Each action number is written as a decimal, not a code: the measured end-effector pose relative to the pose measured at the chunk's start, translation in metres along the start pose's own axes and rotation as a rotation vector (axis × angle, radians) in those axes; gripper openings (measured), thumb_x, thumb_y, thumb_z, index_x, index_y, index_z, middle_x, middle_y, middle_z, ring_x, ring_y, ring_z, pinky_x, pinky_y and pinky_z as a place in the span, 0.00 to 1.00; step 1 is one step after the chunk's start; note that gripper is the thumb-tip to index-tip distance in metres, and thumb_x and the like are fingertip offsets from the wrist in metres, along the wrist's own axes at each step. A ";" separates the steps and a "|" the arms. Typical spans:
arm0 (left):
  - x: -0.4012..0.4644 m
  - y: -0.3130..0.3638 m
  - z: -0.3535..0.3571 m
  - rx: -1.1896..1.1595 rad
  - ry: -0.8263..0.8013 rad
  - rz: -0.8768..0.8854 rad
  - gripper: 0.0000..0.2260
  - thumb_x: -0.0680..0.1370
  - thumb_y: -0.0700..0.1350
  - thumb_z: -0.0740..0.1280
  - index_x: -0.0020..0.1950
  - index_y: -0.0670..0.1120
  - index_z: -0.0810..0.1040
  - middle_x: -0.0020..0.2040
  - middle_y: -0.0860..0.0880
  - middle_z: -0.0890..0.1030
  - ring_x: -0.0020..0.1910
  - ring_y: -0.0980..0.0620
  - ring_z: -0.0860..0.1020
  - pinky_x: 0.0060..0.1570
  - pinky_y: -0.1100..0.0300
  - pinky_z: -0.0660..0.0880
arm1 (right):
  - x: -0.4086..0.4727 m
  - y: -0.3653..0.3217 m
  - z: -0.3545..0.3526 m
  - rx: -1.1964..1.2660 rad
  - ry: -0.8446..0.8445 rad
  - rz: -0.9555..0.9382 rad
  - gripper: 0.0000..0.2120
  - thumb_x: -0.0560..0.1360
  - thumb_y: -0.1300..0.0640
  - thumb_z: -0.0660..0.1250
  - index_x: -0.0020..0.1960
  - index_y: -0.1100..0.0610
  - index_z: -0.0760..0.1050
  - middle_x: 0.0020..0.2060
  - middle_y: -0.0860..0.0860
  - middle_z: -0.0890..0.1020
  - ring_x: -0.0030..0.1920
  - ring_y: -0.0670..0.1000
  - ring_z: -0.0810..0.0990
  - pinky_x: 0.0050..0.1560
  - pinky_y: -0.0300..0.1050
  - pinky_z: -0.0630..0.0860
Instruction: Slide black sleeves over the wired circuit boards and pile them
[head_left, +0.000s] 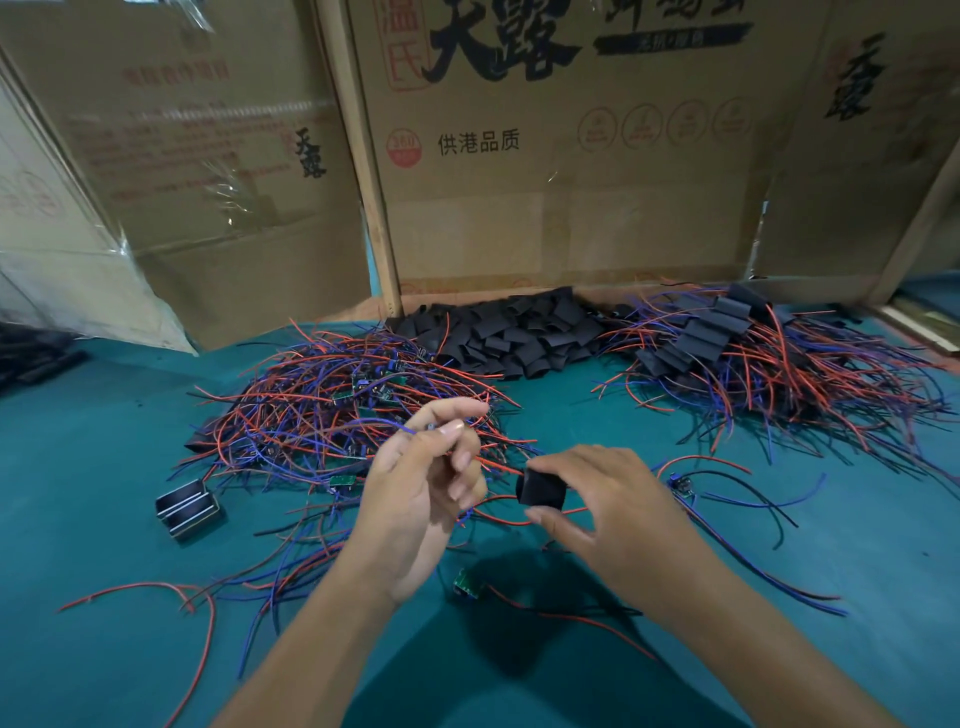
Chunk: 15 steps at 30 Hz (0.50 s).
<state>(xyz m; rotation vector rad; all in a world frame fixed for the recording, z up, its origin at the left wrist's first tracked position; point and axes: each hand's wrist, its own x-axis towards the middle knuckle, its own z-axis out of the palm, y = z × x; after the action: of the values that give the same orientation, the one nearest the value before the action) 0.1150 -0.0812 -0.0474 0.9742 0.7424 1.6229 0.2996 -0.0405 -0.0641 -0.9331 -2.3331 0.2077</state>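
While I pinch a black sleeve (541, 488) between the thumb and fingers of my right hand (608, 512) at centre frame, red wires run out of its left end toward my left hand (421, 499). That hand is raised just left of the sleeve, its thumb and forefinger closed on a thin blue wire (387, 425), the other fingers curled in. The board on those wires I cannot make out; whether it sits inside the sleeve already is hidden, so I judge this piece to be mid-threading.

At upper right of the frame lies the finished pile (727, 343), sleeved boards stacked in a rough row with red and blue leads splaying out around them. Left of centre sits the larger tangle of unsleeved wired boards (332, 410), small green boards showing among the wires. Between the two heaps, against the cardboard, is the heap of loose sleeves (509, 332). By the look of it a fair batch is done, yet the untouched tangle seems at least as big, so much is left.

Nearer me on the green bench (104, 597), one bare green board (465, 582) lies below my hands and another wired board (680, 486) just right of my right hand. A small dark metal block (188, 506) sits at left. Printed cardboard cartons (545, 156) wall off the back.
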 end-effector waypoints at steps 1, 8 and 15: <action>0.000 -0.002 0.001 0.012 -0.010 -0.013 0.11 0.76 0.42 0.61 0.51 0.43 0.82 0.33 0.48 0.68 0.26 0.54 0.62 0.28 0.62 0.62 | 0.000 -0.001 0.000 0.001 0.009 0.002 0.16 0.71 0.48 0.69 0.55 0.53 0.79 0.47 0.46 0.82 0.49 0.51 0.78 0.53 0.45 0.69; -0.001 -0.016 0.003 0.469 0.026 0.096 0.16 0.79 0.51 0.59 0.60 0.50 0.83 0.55 0.54 0.83 0.51 0.58 0.77 0.54 0.63 0.70 | 0.000 -0.005 -0.006 0.172 0.013 0.043 0.14 0.74 0.51 0.72 0.58 0.51 0.77 0.50 0.44 0.80 0.53 0.46 0.76 0.57 0.45 0.69; -0.007 -0.025 0.004 0.472 -0.111 0.025 0.24 0.79 0.58 0.62 0.72 0.49 0.74 0.71 0.50 0.75 0.72 0.49 0.69 0.76 0.45 0.59 | 0.002 -0.013 -0.008 0.330 0.016 0.014 0.14 0.73 0.54 0.74 0.57 0.56 0.79 0.47 0.46 0.81 0.47 0.44 0.77 0.53 0.37 0.73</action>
<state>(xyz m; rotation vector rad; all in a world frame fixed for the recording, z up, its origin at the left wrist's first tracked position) 0.1306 -0.0816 -0.0686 1.4000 1.0655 1.4265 0.2959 -0.0490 -0.0518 -0.7824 -2.1893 0.5691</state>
